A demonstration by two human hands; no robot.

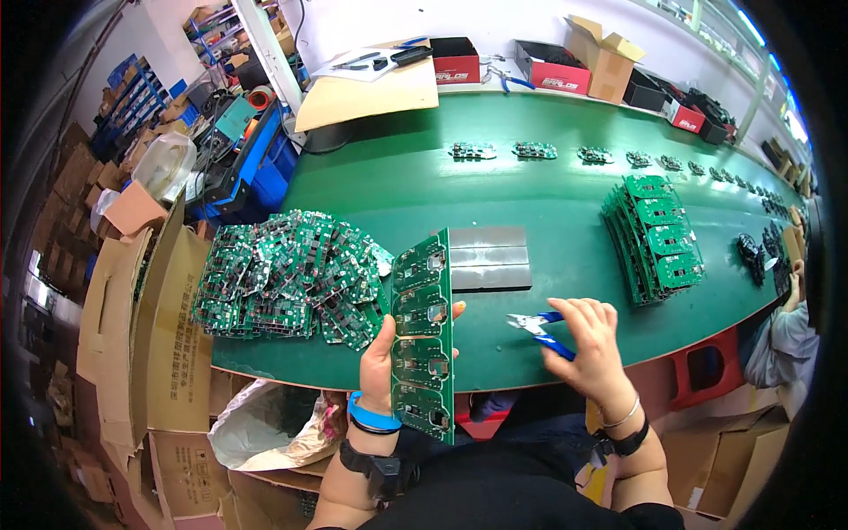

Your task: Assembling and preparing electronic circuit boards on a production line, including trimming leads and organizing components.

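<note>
My left hand [378,371] is closed on a tall green circuit board panel [422,340], held upright over the table's front edge. Several joined boards with cut-outs run down the panel; its back side and some of my fingers are hidden. In my right hand [597,353] is a pair of side cutters [554,343] with blue handles. Their jaws are spread and point left toward the panel, with a gap between. Behind the panel lies a flat grey metal block [491,258]. Left of it, a heap of loose circuit boards [291,276] covers the table.
On the green table [548,212] a stack of panels [658,238] stands at the right. A row of small boards [534,151] runs along the back. Cardboard boxes [181,336] flank the left side. At the right edge another person's arm [793,287] shows near a red stool [707,367].
</note>
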